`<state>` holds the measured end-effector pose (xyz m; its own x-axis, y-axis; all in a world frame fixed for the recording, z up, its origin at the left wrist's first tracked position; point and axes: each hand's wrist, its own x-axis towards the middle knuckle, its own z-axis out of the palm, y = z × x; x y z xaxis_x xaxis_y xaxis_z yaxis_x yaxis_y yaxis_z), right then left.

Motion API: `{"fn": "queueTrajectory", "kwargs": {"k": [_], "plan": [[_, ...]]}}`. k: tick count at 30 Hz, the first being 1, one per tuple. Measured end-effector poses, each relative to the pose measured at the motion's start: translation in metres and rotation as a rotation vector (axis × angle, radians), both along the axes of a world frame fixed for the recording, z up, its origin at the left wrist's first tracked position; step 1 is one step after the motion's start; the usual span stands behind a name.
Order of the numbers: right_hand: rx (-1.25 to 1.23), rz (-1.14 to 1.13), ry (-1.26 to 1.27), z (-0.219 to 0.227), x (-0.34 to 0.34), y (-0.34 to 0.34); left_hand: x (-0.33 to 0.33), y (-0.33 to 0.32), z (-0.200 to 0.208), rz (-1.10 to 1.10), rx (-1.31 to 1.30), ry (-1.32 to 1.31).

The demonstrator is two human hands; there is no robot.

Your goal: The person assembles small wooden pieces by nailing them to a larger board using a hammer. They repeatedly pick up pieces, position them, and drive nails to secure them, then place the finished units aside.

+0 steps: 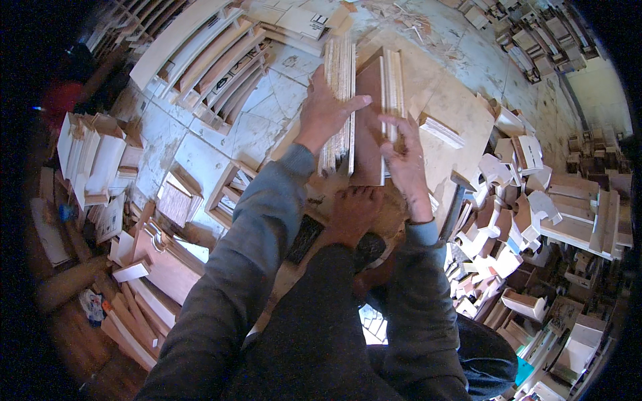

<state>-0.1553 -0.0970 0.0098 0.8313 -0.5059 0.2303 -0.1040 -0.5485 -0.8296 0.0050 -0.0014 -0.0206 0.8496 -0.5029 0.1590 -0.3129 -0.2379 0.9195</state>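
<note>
L hand (pixel 324 110) grips the ply stack (pixel 341 60): palm over it, thumb poking past its R edge, fingertips hidden on the far side. R hand (pixel 404 160) half-curled by the brown panel (pixel 368 150) & pale strips (pixel 394 73), a bit blurred; can't tell if it's gripping or just touching. Stack, panel & strips stand on edge btwn the two grips, tops running away from the body. Stack shows striped, rough layered edges; panel is smooth, flat, reddish-brown.

Just below the grips: bare foot (pixel 354 207) at the panel's near end, partly under it. R of R grip: short ply pc (pixel 441 131) on the tan base board (pixel 461 107), which lies on the floor (pixel 164 130), pale slabs w/ dark joints.

Containers: up-L of L grip, wooden rack (pixel 177 47) w/ curved slats in a row; below-L of it, open frame (pixel 221 190) w/ thin strips inside, part-hidden by L sleeve (pixel 257 207).

Farther L: box-like boards (pixel 103 160), bundled upright. Farther R: offcut heap (pixel 495 220), angular & curved pcs, jumbled. Beyond grips, top: curly shavings (pixel 408 23). Far L edge too dark to read; outer items cut by the fisheye rim.
</note>
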Motion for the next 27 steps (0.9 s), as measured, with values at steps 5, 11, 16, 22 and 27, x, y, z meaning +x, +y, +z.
{"fn": "queueTrajectory", "kwargs": {"k": [5,11,16,22,27], "plan": [[-0.056,0.035,-0.002,-0.001,0.002,0.006,-0.002,-0.001,0.003,0.012,0.035,-0.001],[0.205,0.085,0.014,0.0,0.005,0.012,-0.004,-0.003,0.005,0.016,0.035,0.007],[-0.001,0.035,0.037,0.007,0.005,0.017,-0.002,-0.002,0.004,0.082,0.049,0.035],[-0.028,-0.022,0.055,0.008,0.009,0.022,-0.003,-0.002,0.002,0.089,0.081,0.024],[0.025,-0.06,-0.005,0.005,0.004,0.016,-0.002,-0.001,0.003,0.092,0.077,0.061]]}}
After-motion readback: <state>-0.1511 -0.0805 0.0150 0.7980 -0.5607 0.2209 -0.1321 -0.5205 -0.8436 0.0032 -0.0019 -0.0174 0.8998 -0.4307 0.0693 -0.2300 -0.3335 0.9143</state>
